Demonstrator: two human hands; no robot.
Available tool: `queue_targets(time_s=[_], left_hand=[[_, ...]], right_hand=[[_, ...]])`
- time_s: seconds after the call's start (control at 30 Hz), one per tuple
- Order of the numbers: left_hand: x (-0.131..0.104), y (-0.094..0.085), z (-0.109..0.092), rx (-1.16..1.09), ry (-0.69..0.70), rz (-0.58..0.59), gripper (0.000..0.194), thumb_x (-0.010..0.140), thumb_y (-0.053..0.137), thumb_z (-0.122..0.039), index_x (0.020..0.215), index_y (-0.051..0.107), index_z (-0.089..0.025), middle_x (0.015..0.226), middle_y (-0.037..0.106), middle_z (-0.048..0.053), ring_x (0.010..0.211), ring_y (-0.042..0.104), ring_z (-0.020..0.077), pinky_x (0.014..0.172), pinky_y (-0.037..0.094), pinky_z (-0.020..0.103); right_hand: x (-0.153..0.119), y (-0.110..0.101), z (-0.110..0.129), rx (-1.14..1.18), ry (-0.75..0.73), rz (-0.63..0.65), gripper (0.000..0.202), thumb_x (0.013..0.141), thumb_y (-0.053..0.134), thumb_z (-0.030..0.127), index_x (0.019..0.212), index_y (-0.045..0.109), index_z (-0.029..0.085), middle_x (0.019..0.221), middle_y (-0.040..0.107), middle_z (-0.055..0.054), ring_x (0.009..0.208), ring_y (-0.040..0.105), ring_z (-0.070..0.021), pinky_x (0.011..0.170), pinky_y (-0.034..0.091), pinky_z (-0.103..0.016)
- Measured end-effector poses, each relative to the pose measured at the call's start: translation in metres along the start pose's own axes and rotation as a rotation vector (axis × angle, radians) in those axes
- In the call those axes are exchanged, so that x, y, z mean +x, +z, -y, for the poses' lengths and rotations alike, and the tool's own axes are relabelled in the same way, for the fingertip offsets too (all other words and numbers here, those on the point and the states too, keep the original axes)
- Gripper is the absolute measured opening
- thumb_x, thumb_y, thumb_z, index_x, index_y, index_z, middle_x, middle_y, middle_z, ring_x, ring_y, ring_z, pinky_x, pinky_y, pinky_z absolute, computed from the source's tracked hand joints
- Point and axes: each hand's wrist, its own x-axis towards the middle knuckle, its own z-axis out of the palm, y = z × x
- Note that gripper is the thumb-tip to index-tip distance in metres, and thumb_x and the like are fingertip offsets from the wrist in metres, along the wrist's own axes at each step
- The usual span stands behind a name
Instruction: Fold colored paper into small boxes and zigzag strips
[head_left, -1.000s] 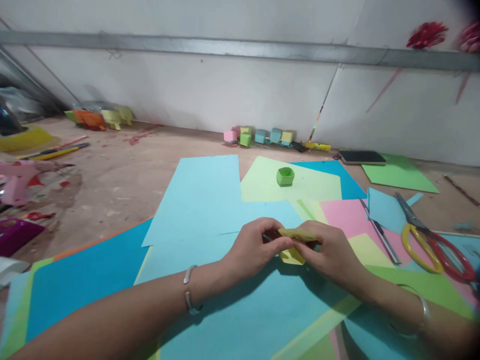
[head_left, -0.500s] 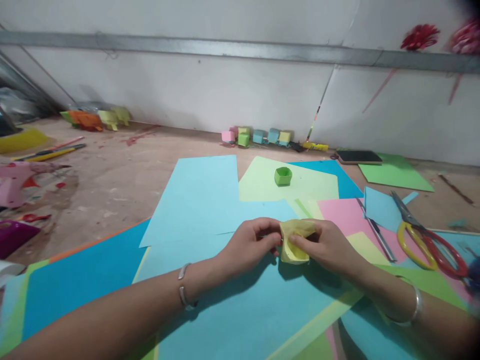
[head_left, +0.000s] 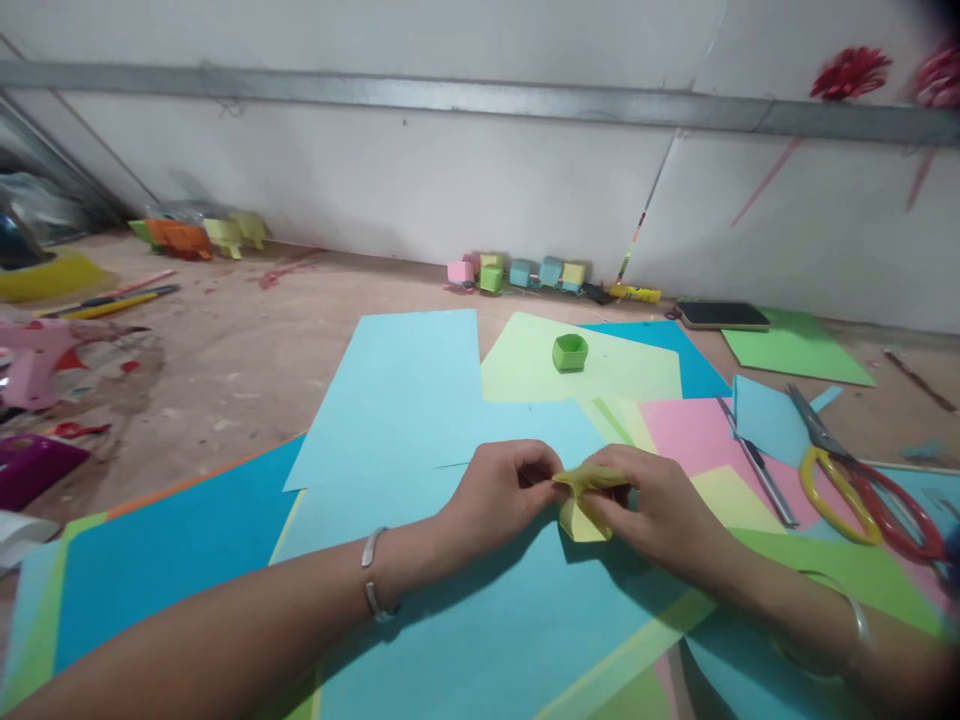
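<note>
A small folded piece of yellow paper (head_left: 585, 522) is held between both hands above light blue sheets (head_left: 450, 620). My left hand (head_left: 506, 495) pinches its left corner between thumb and fingertips. On its right side, my right hand (head_left: 649, 500) is closed, with the thumb in front and the fingers behind. The paper's upper part is pressed into a narrow edge, while a flap hangs below. Some of its folds are hidden by the fingers. Beyond the hands, a small open green paper box (head_left: 570, 353) sits on a pale green sheet (head_left: 517, 360).
Scissors (head_left: 840, 470) and a craft knife (head_left: 759, 465) lie on coloured paper at right. A phone (head_left: 722, 315) rests near the wall. Small paper cubes (head_left: 521, 273) line the wall's foot. A pink glue gun (head_left: 37, 360) and yellow tape roll (head_left: 52, 277) are at left.
The yellow paper has tilted, its open hollow now turned away and its top edge pinched narrower. My left fingers have closed on its left corner. The view has shifted slightly.
</note>
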Motion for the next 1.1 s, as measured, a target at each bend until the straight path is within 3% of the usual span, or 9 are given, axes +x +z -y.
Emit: queue_targets(time_s=[0.2,0.3,0.37,0.53,0.6,0.73,0.83,0.97,1.1], left_hand=[[-0.006,-0.002,0.005,0.476,0.646,-0.040,0.018,0.085,0.049,-0.007,0.081,0.065,-0.014,0.085,0.070,0.007,0.073,0.062,0.0163,0.065,0.048,0.026],[-0.009,-0.002,0.004,0.715,0.761,-0.056,0.023,0.087,0.043,-0.006,0.080,0.063,-0.014,0.084,0.069,0.009,0.069,0.060,0.0176,0.059,0.044,0.027],[-0.008,-0.002,0.002,0.669,0.672,-0.010,0.019,0.085,0.044,-0.008,0.079,0.061,-0.015,0.079,0.068,0.007,0.067,0.058,0.0172,0.059,0.043,0.027],[-0.002,0.001,-0.001,0.160,0.101,-0.001,0.007,0.077,0.054,-0.013,0.082,0.056,-0.018,0.069,0.063,-0.001,0.062,0.057,0.0133,0.061,0.046,0.025],[-0.001,0.002,-0.003,0.017,-0.023,-0.010,0.005,0.082,0.053,-0.022,0.079,0.055,-0.018,0.068,0.060,-0.001,0.062,0.057,0.0135,0.060,0.047,0.025],[-0.003,0.001,-0.010,-0.070,-0.097,0.026,0.022,0.081,0.061,-0.039,0.081,0.055,-0.018,0.075,0.061,0.001,0.064,0.058,0.0140,0.058,0.049,0.026],[-0.006,0.002,-0.014,-0.032,-0.089,0.006,0.022,0.071,0.069,-0.026,0.085,0.053,-0.019,0.083,0.062,0.001,0.069,0.060,0.0141,0.058,0.048,0.025],[-0.006,0.005,-0.011,-0.047,-0.032,-0.007,0.008,0.078,0.055,-0.016,0.085,0.055,-0.018,0.087,0.061,0.003,0.073,0.058,0.0137,0.058,0.048,0.024],[-0.005,0.005,-0.008,-0.071,-0.015,0.010,0.009,0.079,0.053,-0.014,0.084,0.060,-0.017,0.088,0.061,0.004,0.074,0.058,0.0144,0.063,0.050,0.027]], right_hand=[[0.001,-0.001,-0.001,0.022,-0.043,-0.009,0.019,0.073,0.055,0.006,0.078,0.067,0.021,0.078,0.069,-0.001,0.069,0.059,-0.0139,0.061,0.044,-0.024],[0.003,-0.001,-0.001,0.039,-0.064,-0.019,0.023,0.070,0.053,0.004,0.076,0.067,0.021,0.076,0.068,0.000,0.069,0.060,-0.0141,0.062,0.044,-0.025],[0.004,-0.001,-0.001,0.040,-0.072,-0.017,0.021,0.072,0.052,0.006,0.074,0.066,0.021,0.074,0.067,0.000,0.070,0.060,-0.0142,0.062,0.045,-0.025],[0.005,-0.001,-0.002,-0.008,0.040,-0.017,0.017,0.080,0.054,0.016,0.065,0.059,0.019,0.066,0.061,0.001,0.062,0.055,-0.0130,0.056,0.040,-0.025],[0.005,-0.001,-0.003,-0.033,0.080,-0.058,0.021,0.082,0.053,0.020,0.061,0.052,0.019,0.063,0.056,0.001,0.058,0.051,-0.0125,0.054,0.038,-0.025],[0.004,0.000,-0.005,-0.058,0.116,-0.119,0.018,0.082,0.053,0.023,0.065,0.049,0.020,0.060,0.051,0.003,0.055,0.046,-0.0123,0.052,0.036,-0.025],[0.004,0.000,-0.005,-0.070,0.088,-0.117,0.017,0.083,0.052,0.022,0.066,0.051,0.020,0.063,0.053,0.002,0.058,0.047,-0.0131,0.054,0.037,-0.026],[0.006,-0.001,-0.003,-0.076,0.076,-0.118,0.018,0.084,0.051,0.023,0.066,0.051,0.020,0.064,0.054,0.001,0.058,0.048,-0.0135,0.054,0.038,-0.026],[0.006,-0.001,-0.003,0.000,0.092,-0.080,0.017,0.086,0.051,0.023,0.071,0.058,0.020,0.070,0.061,-0.001,0.061,0.053,-0.0141,0.056,0.042,-0.026]])
